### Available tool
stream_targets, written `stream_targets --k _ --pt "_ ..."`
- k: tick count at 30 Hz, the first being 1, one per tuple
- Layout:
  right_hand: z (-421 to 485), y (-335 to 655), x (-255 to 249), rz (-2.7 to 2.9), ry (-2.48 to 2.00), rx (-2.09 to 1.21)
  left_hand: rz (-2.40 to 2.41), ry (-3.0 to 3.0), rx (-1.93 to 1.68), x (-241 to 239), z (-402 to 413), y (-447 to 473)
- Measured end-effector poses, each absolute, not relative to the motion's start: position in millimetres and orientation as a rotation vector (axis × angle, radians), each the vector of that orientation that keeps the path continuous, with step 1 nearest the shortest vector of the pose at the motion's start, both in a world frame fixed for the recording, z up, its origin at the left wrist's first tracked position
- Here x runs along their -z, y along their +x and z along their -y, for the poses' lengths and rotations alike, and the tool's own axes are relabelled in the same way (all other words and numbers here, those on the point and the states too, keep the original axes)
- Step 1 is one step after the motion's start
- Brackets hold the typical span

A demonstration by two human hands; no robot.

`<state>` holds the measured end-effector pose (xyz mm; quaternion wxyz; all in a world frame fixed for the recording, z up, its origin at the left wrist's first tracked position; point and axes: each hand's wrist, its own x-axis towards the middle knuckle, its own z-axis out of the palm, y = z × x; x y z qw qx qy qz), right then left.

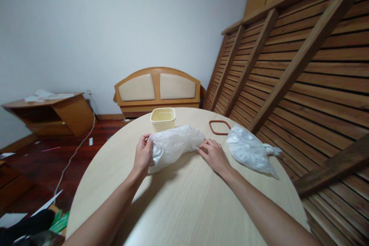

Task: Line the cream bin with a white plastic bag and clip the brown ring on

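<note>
A crumpled white plastic bag (174, 144) lies in the middle of a round light-wood table (184, 203). My left hand (143, 154) is closed on the bag's left end, fingers pinching the plastic. My right hand (213, 155) rests on the table at the bag's right end, its fingertips pressed onto the plastic there. A second white plastic bag (250, 150), knotted at one end, lies to the right of my right hand.
A cream plastic tub (163, 118) stands at the table's far edge. A brown rubber seal ring (219, 127) lies beside it. Slatted wooden panels (288, 84) lean at the right. A headboard (157, 90) and low shelf (49, 113) stand by the wall.
</note>
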<state>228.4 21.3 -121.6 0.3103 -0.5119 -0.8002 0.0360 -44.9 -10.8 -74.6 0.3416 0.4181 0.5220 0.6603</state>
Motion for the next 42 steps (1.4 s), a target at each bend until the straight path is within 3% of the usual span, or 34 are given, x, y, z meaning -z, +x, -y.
stream_targets --k 13,18,20,23,26,33,37,42 --pt "-35 294 91 1.573 -1.334 -0.016 -1.662 1.247 -1.805 80 -3 -71" --pt "-34 308 86 1.519 -1.403 0.054 -1.838 2.004 -1.876 70 21 -52" --pt "-33 312 84 1.505 -1.438 0.077 -1.750 2.351 -1.771 71 35 -37" --pt "-32 315 83 1.530 -1.446 0.097 -1.507 2.742 -1.284 81 50 -15" --pt "-30 309 82 1.697 -1.296 0.080 -1.486 2.782 -0.919 96 53 -2" --pt "-17 283 93 2.311 -1.139 -0.038 -1.411 2.650 -0.434 100 38 -5" --pt "-13 274 100 2.501 -1.159 -0.065 -1.330 2.699 -0.380 91 36 -10" --pt "-7 269 99 2.562 -1.242 -0.137 -1.263 2.767 -0.668 99 30 -21"
